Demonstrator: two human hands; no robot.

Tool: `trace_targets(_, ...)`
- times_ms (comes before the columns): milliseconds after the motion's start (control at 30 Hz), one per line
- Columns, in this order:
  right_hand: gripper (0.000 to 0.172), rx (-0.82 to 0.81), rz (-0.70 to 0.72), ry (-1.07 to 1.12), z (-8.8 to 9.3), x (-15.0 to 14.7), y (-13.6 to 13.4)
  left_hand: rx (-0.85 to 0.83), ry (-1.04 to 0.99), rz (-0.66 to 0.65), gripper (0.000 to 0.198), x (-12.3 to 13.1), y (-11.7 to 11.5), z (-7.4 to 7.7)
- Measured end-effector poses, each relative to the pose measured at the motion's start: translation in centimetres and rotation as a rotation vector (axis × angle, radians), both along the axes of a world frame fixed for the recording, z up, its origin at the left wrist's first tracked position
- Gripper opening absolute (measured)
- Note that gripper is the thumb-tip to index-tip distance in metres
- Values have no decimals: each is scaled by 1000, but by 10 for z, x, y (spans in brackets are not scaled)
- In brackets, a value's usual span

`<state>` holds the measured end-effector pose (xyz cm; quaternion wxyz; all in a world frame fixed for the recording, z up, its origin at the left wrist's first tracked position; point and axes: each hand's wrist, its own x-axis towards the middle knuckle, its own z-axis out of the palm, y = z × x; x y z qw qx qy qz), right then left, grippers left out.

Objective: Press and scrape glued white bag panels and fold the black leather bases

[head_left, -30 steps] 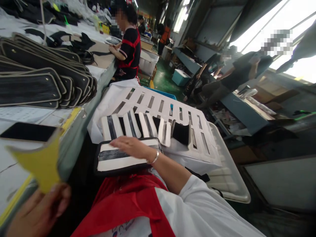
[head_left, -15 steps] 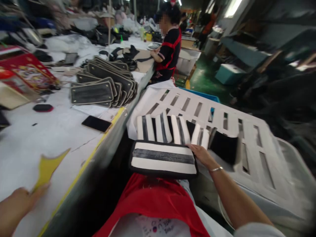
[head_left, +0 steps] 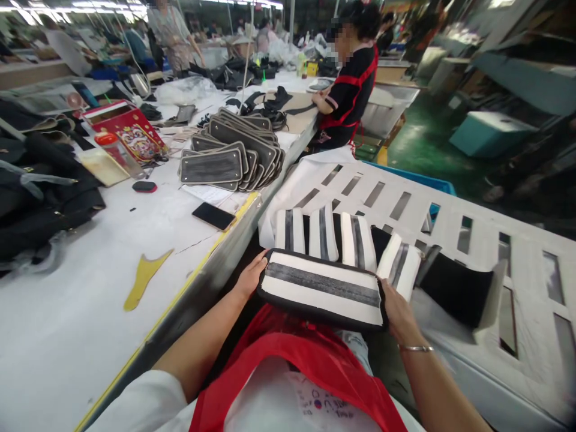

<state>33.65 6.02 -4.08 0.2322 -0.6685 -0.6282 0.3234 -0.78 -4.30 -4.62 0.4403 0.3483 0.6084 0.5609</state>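
Observation:
A flat rectangular panel (head_left: 321,285) with black edges, two white bands and a dark middle stripe is held level in front of my red apron. My left hand (head_left: 252,275) grips its left end, and my right hand (head_left: 398,309) its right end, by the wrist with a bracelet. Just beyond it, several white pieces with dark stripes (head_left: 321,233) lie in a row, with black parts between them. A black piece with a pale edge (head_left: 459,288) is to the right of my right hand. The yellow curved flat piece (head_left: 144,279) lies on the table at left.
A slotted white board (head_left: 391,198) extends to the right. On the white table (head_left: 58,336) are a phone (head_left: 213,216), a stack of dark stitched panels (head_left: 216,163), a red box (head_left: 130,135) and black bags (head_left: 40,198). A co-worker (head_left: 348,84) in black and red stands beyond.
My left hand has let go of the yellow piece, leaving it on the table, and now grips the panel's left end. The view has shifted left.

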Motion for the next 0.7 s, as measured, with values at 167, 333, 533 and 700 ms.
trace_targets(167,51,-61,-103,18,-6,0,-10,-43,253,-10,48,-11,2,3)
trace_targets(333,51,-47,-45,134,-3,0,-9,-77,338,-15,45,-6,-2,14)
trace_targets(533,57,20,164,173,8,36,-56,26,866,-330,84,-18,-41,13)
trace_targets(700,92,254,588,-261,35,42,-72,102,1419,-634,108,-28,-19,26)
